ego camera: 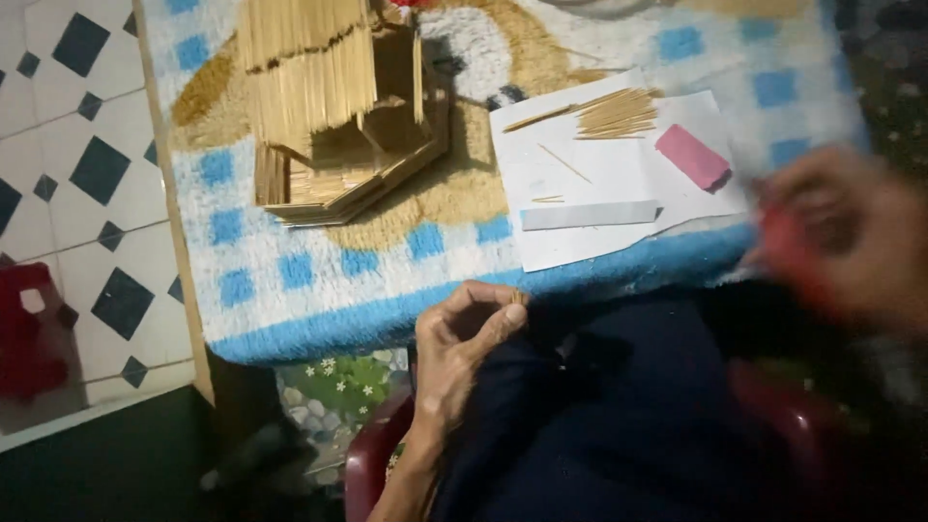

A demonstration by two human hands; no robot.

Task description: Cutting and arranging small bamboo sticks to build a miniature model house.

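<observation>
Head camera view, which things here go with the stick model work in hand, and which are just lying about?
In use: stick house model, loose sticks on white paper, left hand pinching something small, blurred right hand holding something red.

Lying about: pink block, grey strip, patterned cloth.

No packages, labels, signs or screens anywhere in view. Nothing boxed, nothing wrapped, nothing printed across the frame from upper left to lower right, nothing glowing or posted either.

Both forearms are bare with no sleeves showing, and dark navy cloth covers the lap.
</observation>
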